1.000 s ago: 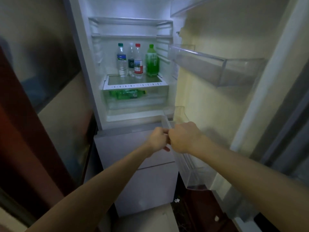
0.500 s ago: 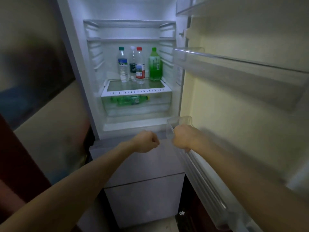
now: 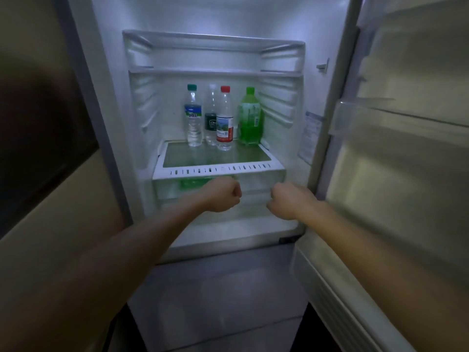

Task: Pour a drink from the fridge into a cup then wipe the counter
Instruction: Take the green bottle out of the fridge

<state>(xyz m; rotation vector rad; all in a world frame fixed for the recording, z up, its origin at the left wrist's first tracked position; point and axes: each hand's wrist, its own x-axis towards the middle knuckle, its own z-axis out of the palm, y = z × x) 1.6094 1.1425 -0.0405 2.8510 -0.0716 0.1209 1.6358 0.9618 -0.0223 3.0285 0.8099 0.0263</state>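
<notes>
Fridge is open, door swung out to the right of the glass shelf. So step one looks done; nothing else is.

Drinks are untouched. Four bottles stand upright at the back of the glass shelf:
- green-cap water bottle at the left end
- white-cap bottle next, set behind
- red-cap bottle just beside it, nearest the shelf front
- green soda bottle at the right end

Another green bottle lies on its side in the clear drawer right under the shelf.

Left hand is just below the shelf front, in front of the drawer, fingers balled into a tight fist, holding nothing. Right hand is below the shelf's right corner, apart from the left hand, fingers loosely bent and hanging, holding nothing; a little blurred. Neither hand touches a bottle, the shelf or the door as far as I can see.

Which drink gets picked, I can't tell yet.

Left to do, as I judge it: reach above the shelf, grip a bottle, take it out, shut the door, uncap, pour into a cup, then wipe the bench. No cup, no cloth and no bench in sight from here. Task is barely started.
</notes>
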